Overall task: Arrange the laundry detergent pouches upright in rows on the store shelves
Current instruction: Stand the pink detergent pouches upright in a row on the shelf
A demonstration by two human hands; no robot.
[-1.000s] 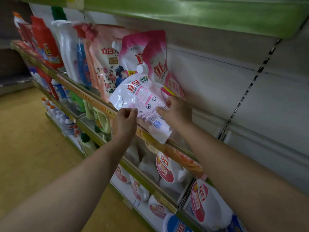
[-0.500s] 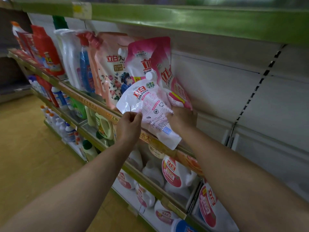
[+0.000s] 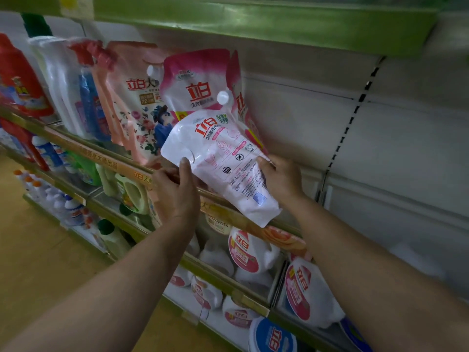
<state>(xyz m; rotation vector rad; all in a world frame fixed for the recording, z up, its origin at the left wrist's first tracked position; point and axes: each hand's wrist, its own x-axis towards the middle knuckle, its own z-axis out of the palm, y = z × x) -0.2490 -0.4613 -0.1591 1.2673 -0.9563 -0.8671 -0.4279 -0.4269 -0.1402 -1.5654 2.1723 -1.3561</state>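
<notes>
Two hands hold one white detergent pouch [image 3: 223, 163] in front of the shelf [image 3: 223, 212]. The left hand [image 3: 175, 191] grips the pouch's left edge, with the thumb on the front and the other fingers curled behind it. The right hand [image 3: 281, 179] pinches the right edge, so the soft bag does not flop over.

The pouch is tilted. Its white cap [image 3: 223, 97] points up and away, and its bottom corner hangs down over the orange front rail [image 3: 142, 174] of the shelf. I cannot tell if the bottom touches the rail. It is not standing on the shelf yet.

Just behind it, a pink pouch [image 3: 195, 82] stands upright, with another pink one close on its right. A flowery pouch [image 3: 137, 115] stands to the left of those. Farther left are clear pouches [image 3: 58, 80] and a red bag [image 3: 20, 82]. They lean on each other in a row, which keeps them up.

To the right of the pink pouches the shelf looks bare against the white back wall [image 3: 317, 138]. I think the white pouch needs to be tipped straight and set down next to the pink ones. Soft bags can slump, so it may need to lean on its neighbour.

Below, white jugs [image 3: 243, 252] with pink labels lie on the lower shelf.
</notes>
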